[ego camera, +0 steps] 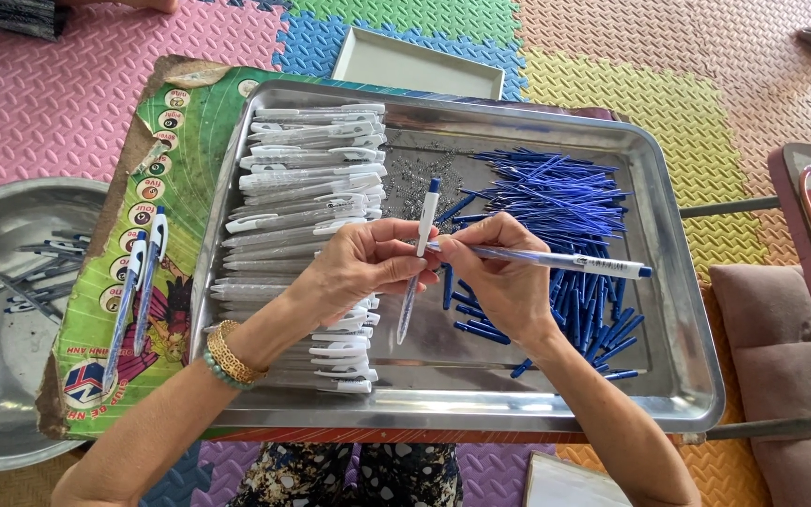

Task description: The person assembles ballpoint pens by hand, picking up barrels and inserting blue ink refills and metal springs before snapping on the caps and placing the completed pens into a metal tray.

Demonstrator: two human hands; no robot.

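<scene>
Hands over steel tray: left hand grip pinching white pen barrel upright, right hand grip pinching second pen level, white barrels stacked left, blue refills heaped right, each within reach.

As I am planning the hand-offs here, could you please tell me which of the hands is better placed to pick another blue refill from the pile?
Probably the right hand: it sits directly over the blue refill pile, while the left hand is over the white barrels.
</scene>
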